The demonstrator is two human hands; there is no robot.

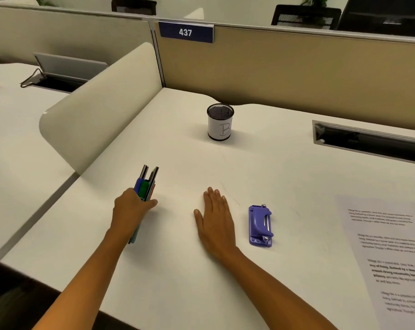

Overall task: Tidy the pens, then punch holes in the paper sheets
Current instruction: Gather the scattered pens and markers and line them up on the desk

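Currently, the left hand (132,206) grips the pens (145,184), right hand (216,215) flat, fingers together; next, transfer them to the pen cup (220,122).

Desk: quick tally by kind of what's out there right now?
Pen cup: 1
Hole punch: 1
Pen bundle: 1, gripped by the left hand; the pens overlap too much to count singly
Paper pile: 1, sheet count unclear
Total: 4
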